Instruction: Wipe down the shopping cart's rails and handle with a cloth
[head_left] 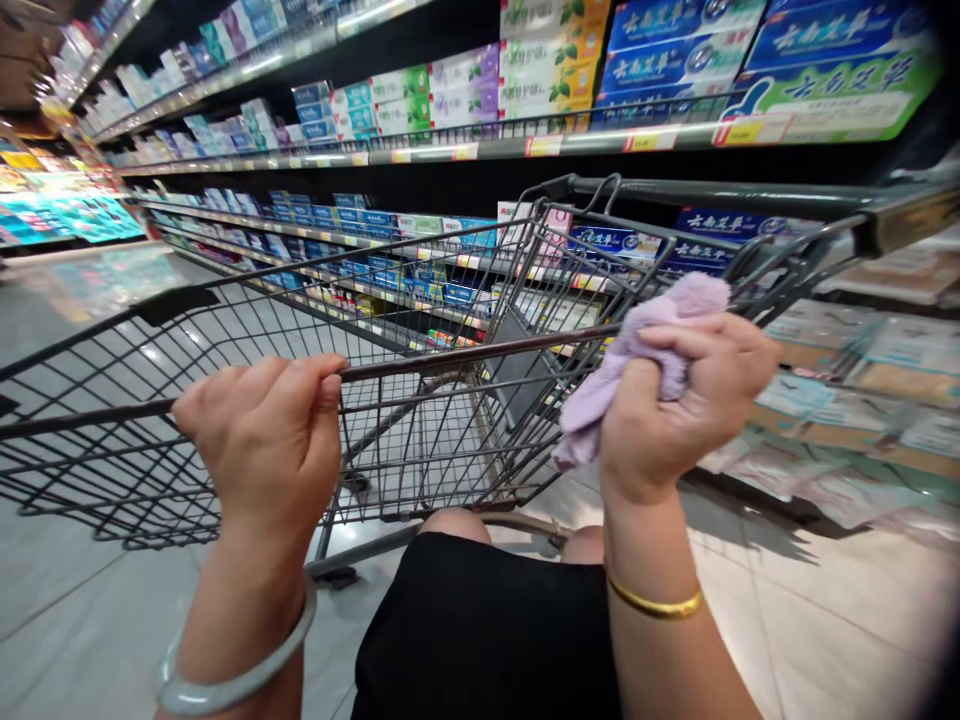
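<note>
A dark wire shopping cart (420, 450) stands sideways before me, its handle end to the right. My left hand (274, 430) is wrapped round the top side rail of its basket, left of centre. Bunched in my right hand (686, 400) is a fluffy light purple cloth (600, 400), which lies against the same rail near the handle end. The fingers of that hand are closed on the cloth, so the rail beneath is hidden there. The cart's handle bar (720, 193) runs beyond my right hand.
Behind the cart, long shelves (420, 152) carry boxed goods in blue, green, purple and yellow. Packaged goods hang or lie on a rack (862, 390) at the right. Pale floor tiles (60, 600) lie below, and an aisle extends to the far left.
</note>
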